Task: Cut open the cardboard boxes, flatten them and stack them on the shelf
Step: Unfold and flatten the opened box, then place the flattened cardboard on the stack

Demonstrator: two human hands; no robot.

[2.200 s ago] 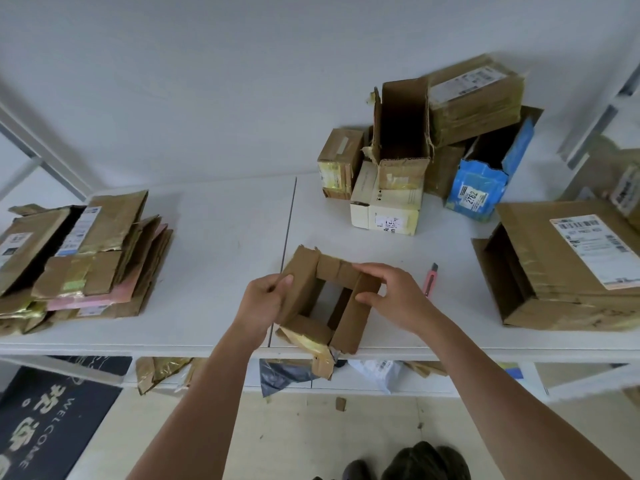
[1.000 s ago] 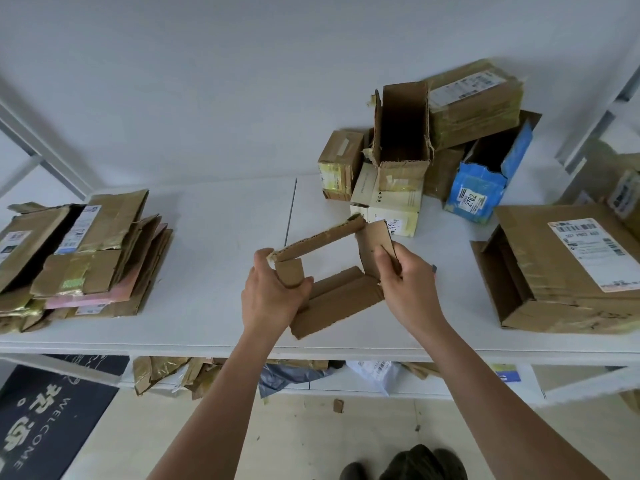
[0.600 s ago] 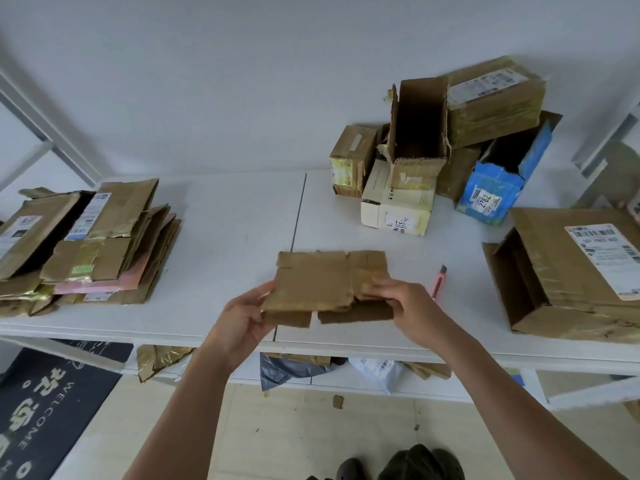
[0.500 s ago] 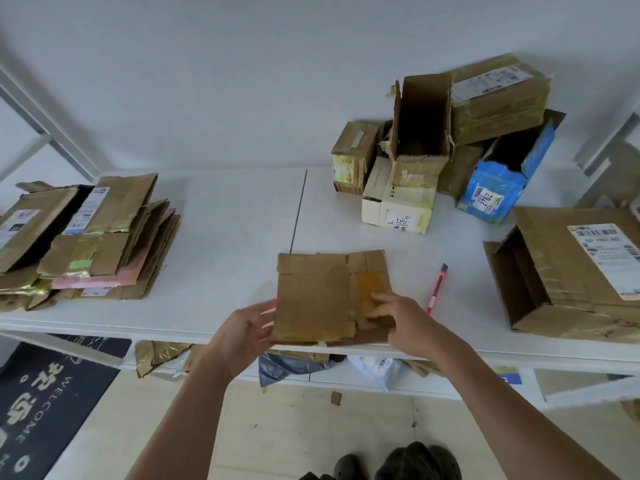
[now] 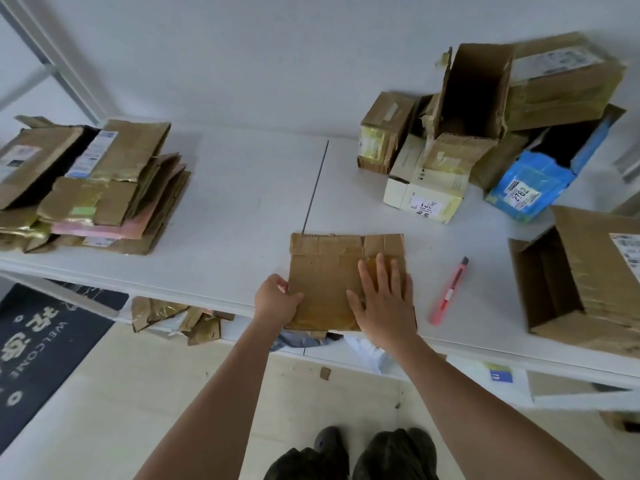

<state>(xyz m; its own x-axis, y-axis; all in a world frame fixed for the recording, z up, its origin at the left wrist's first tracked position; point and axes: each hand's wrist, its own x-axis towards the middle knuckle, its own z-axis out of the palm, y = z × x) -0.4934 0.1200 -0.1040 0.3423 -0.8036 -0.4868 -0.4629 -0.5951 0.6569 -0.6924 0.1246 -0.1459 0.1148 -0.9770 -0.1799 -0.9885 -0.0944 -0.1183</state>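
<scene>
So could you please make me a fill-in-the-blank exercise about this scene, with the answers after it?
1. The right hand presses flat on the ______ box.
2. The left hand grips that box at its ______ edge.
3. The pink knife lies on the shelf to the ______ of the right hand.
4. The stack lies at the ______ end of the shelf.

Answers: flattened; left; right; left
</scene>
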